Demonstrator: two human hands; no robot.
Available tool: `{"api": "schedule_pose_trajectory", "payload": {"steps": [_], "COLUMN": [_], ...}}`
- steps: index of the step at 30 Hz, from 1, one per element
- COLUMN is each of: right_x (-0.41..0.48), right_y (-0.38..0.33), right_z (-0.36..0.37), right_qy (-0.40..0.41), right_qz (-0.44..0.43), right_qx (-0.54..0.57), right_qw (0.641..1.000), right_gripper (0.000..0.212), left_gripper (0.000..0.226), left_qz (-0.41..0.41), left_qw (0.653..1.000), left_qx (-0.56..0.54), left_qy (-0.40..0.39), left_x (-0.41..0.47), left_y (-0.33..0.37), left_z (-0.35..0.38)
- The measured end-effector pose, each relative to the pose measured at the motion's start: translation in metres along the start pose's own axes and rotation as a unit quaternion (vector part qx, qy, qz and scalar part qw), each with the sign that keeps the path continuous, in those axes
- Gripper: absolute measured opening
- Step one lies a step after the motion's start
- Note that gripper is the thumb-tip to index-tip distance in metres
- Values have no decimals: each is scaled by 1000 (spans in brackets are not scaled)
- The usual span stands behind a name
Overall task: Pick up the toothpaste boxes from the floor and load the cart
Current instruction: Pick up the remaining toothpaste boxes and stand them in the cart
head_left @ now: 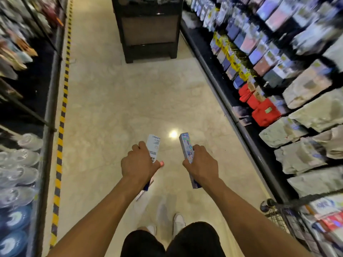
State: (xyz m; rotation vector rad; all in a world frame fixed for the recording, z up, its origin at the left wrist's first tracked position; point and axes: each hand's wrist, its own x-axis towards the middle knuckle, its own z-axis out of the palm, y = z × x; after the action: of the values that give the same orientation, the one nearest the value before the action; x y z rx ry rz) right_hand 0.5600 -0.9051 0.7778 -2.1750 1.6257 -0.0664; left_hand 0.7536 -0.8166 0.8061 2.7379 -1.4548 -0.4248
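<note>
- A white toothpaste box (pixel 154 145) is held in the left hand (pixel 139 163). The fingers are curled tight round it.
- A small pink bit sticks out by the thumb, and a blue and white end shows under the wrist. More than one box may be held there, but that cannot be told for sure.
- A blue toothpaste box (pixel 187 149) is held in the right hand (pixel 201 164). The fingers are wrapped round its middle.
- Both boxes are held up in the air over the shiny floor (pixel 115 101), with their far ends pointing away from the person.
- No more boxes can be seen on the bit of floor that shows.
- The cart (pixel 285 219) is seen low on the right, near the right arm and close to the shelves (pixel 306 101). Only a corner of its wire side shows.
- The picking up looks done for these boxes. The step in hand is judged to be the carry to the cart.
- For the next move, the body would need to be turned to the right. The boxes would need to be lifted over the wire side and let go inside.
- The boxes are best laid flat, so that room is kept for more.
</note>
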Motion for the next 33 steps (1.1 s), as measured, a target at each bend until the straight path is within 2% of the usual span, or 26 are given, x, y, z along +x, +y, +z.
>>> {"api": "schedule_pose_trajectory", "payload": {"steps": [6,12,18,25,29,33], "right_x": [-40,-97,-178,-295,-361,-421], "right_y": [-21,7,90,206,270,326], "right_z": [-68,-120,-158,-197,-214,-220], "right_qy": [36,115,154,235,251,258], "right_qz": [80,180,296,401,456,501], "right_qx": [34,76,55,76,83,71], "right_qw": [996,974,941,882,850,823], "right_gripper": [34,36,47,36,48,46], "left_gripper": [65,62,62,68,71,68], "left_qz": [91,223,354,489,542,569], "left_qw": [996,974,934,871,838,821], "left_qx": [9,46,43,34,51,40], "left_qy": [11,16,5,-24,-28,-42], "left_x": [-2,-26,-86,-190,-256,-320], "left_y": [38,97,195,327,395,451], "left_z": [-79,-111,-105,-80,-55,-25]}}
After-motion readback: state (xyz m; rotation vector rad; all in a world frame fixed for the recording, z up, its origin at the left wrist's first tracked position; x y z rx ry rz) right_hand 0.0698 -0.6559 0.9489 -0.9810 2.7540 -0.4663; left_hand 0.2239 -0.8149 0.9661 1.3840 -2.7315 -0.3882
